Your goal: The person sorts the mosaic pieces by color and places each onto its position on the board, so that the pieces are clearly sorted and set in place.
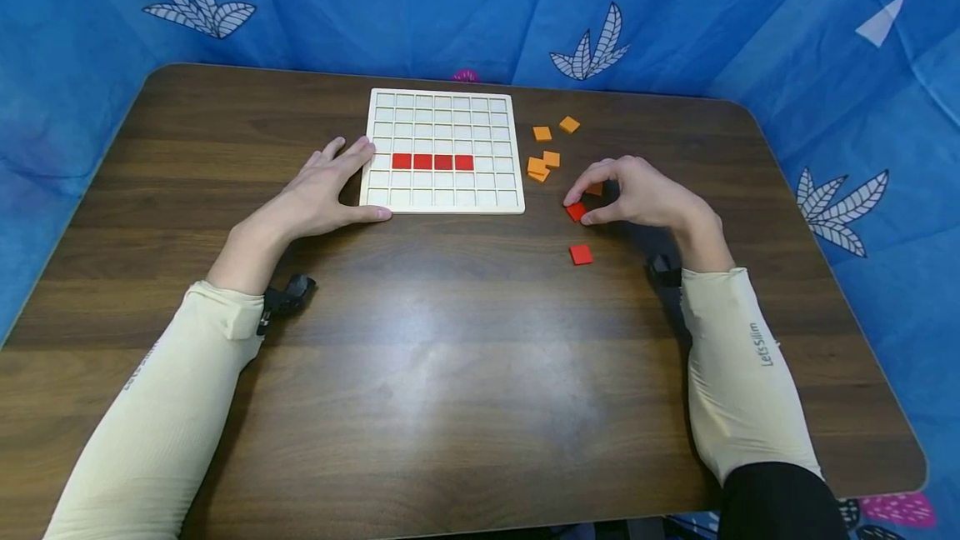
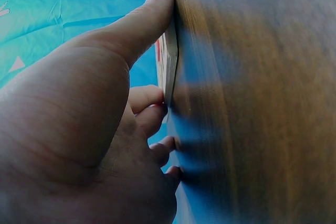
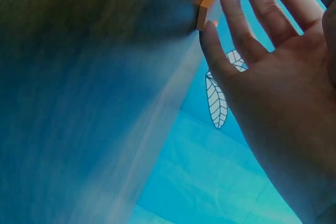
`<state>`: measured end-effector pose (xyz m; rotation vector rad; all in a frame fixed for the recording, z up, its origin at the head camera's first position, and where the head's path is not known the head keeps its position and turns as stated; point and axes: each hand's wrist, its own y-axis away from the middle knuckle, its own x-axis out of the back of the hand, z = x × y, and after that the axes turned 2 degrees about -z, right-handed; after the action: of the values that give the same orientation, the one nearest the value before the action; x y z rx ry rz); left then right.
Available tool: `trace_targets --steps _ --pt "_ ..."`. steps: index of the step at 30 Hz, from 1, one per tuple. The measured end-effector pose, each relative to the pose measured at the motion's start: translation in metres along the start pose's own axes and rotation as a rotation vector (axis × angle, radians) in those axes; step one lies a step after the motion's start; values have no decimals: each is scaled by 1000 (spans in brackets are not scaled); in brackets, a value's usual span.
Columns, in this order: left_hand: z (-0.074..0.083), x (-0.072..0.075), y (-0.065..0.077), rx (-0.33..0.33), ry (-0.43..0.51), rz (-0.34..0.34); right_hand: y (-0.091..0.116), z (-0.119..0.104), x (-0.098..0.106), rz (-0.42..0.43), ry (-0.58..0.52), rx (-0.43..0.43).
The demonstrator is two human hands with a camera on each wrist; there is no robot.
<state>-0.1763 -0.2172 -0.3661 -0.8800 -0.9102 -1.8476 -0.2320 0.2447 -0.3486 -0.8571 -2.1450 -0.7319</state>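
A white grid board (image 1: 442,198) lies near the table's far side, with several red tiles (image 1: 422,162) side by side in one row of its squares. My left hand (image 1: 318,186) rests at the board's left side, the thumb on its near left corner and the fingertips against the left edge. To the right of the board, my right hand (image 1: 645,194) pinches a red square tile (image 1: 576,212) between thumb and index finger, low over the table. Another red tile (image 1: 581,254) lies just nearer the person. An orange tile (image 1: 595,189) is partly hidden under the right hand.
Several loose orange tiles (image 1: 542,133) lie between the board and the right hand, two of them overlapping. The brown wooden table (image 1: 420,373) has rounded corners. Behind it hangs a blue cloth (image 1: 420,7) with leaf prints.
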Motion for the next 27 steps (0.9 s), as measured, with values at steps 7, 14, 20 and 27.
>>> trace_targets --steps 7,14,20,27 --pt "0 1 1 1 -1 -1 -2 -4 -3 48 33 -47" --pt "2 1 1 -1 -2 -5 -3 -3 -6 107 5 -25" --pt "1 0 1 -1 -1 2 -11 -8 -7 142 -5 11" --pt "0 -1 -1 -9 2 0 -24 -20 -6 171 43 23"
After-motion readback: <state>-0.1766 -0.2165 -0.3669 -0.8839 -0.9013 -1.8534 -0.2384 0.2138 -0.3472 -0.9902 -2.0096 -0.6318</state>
